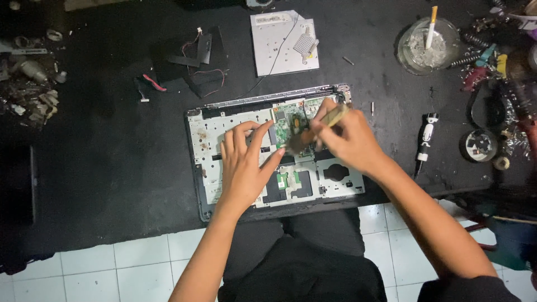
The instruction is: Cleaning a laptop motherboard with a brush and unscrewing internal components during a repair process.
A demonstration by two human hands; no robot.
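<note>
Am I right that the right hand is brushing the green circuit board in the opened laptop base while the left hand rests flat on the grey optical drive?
Not quite: in the head view the left hand rests on the opened laptop base itself. The grey optical drive lies untouched above it. The right hand does hold a brush over the green circuit board.

A black desk [100,168] is being lit dimly from above, while white floor tiles [112,268] are being shown below its edge.

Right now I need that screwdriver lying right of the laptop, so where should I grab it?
Probably take the screwdriver by its white and black handle, the thick upper part, coming from above with fingers across its width. It lies flat on the black mat, tip toward you, with free space on both sides.
</note>
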